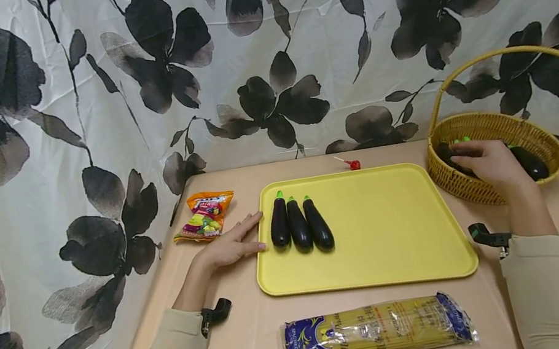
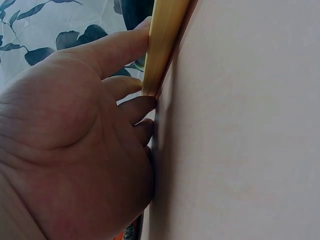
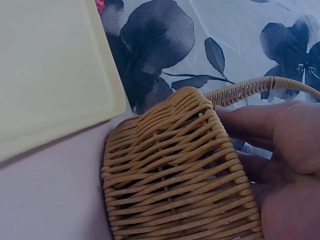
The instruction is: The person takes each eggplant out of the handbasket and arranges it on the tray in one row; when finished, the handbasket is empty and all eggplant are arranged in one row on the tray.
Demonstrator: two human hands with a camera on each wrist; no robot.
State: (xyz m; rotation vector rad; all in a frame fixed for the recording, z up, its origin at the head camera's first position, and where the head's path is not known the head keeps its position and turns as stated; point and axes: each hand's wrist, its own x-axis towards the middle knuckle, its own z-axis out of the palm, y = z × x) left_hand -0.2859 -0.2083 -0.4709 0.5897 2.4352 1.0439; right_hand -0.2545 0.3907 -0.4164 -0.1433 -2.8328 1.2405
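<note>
Three dark eggplants (image 1: 298, 225) lie side by side on the left part of a yellow tray (image 1: 378, 225), green stem ends pointing away. My left hand (image 1: 227, 247) touches the tray's left edge with extended fingers; in the left wrist view its thumb and fingertips meet the tray's side (image 2: 167, 40). At the right, my right hand (image 1: 491, 165) reaches into a wicker basket (image 1: 475, 185), over a dark eggplant (image 1: 444, 153). Another eggplant (image 1: 530, 163) lies to the right of that hand. The right fingertips are partly hidden behind the basket wall (image 3: 175, 175), and I cannot tell whether they grip.
A bag of spaghetti (image 1: 377, 332) lies in front of the tray. An orange snack packet (image 1: 204, 216) sits beyond my left hand. Behind the tray is a red lollipop (image 1: 353, 165). The basket's tall handle (image 1: 505, 52) arches above my right hand, and a flowered cloth hangs behind the table.
</note>
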